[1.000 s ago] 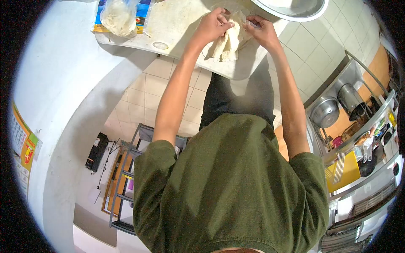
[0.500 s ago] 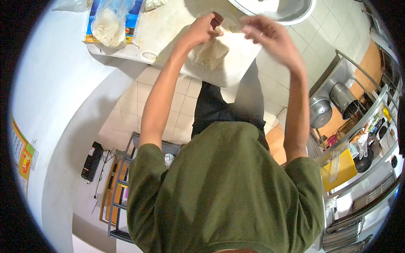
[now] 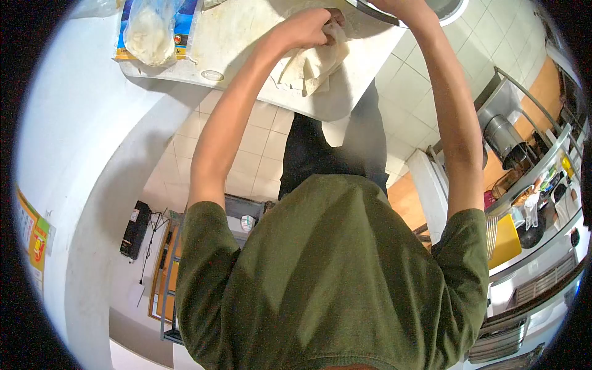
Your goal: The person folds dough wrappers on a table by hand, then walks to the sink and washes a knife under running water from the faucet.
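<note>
My left hand (image 3: 311, 29) is closed on the upper end of a limp, creased cream sheet (image 3: 317, 65), whether cloth or dough I cannot tell. The sheet lies on the white table (image 3: 246, 68) close to its rounded corner. A small dark brown patch shows at my left fingertips, too unclear to name. My right hand (image 3: 394, 6) is at the near rim of a metal basin (image 3: 455, 13), cut off by the top of the picture, its fingers hidden.
A clear plastic bag of whitish stuff (image 3: 148, 40) rests on a blue and yellow packet (image 3: 187, 18) at the table's left. Right of me, a rack holds a steel pot (image 3: 504, 137) and a yellow board (image 3: 507, 237). A white wall (image 3: 92, 123) curves along the left.
My right hand has moved up and right from above the cream sheet to the basin. My left hand has shifted slightly up and right, still at the sheet, which has changed its folds.
</note>
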Action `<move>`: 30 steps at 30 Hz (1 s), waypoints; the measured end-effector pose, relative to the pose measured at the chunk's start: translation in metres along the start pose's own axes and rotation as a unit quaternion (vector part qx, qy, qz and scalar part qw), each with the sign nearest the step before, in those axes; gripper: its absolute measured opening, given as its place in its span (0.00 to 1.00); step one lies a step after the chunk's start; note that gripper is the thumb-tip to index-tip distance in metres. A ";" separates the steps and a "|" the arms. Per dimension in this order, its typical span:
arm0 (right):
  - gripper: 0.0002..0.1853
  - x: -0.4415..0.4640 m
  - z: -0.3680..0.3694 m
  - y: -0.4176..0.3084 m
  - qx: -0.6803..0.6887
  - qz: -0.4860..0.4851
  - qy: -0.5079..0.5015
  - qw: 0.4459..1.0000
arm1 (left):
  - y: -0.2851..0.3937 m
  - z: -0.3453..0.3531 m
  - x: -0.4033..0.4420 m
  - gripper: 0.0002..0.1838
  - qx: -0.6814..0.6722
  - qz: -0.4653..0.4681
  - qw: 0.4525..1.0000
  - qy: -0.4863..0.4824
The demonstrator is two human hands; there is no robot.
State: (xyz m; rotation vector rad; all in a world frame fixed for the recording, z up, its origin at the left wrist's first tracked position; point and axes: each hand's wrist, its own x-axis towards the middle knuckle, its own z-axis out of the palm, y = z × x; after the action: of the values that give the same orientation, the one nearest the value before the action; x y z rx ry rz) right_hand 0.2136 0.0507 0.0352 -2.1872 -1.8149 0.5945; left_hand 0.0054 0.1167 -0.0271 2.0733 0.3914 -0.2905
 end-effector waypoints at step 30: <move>0.19 -0.106 -0.028 -0.031 0.645 0.207 0.047 0.734 | -0.023 -0.008 0.033 0.15 -0.153 0.029 0.977 -0.146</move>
State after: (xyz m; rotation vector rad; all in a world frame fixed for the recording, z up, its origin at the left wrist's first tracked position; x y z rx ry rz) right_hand 0.1836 -0.0448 0.0898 -1.4419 -0.3881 1.2727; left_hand 0.0273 0.1399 -0.0531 1.7056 0.1822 -0.4639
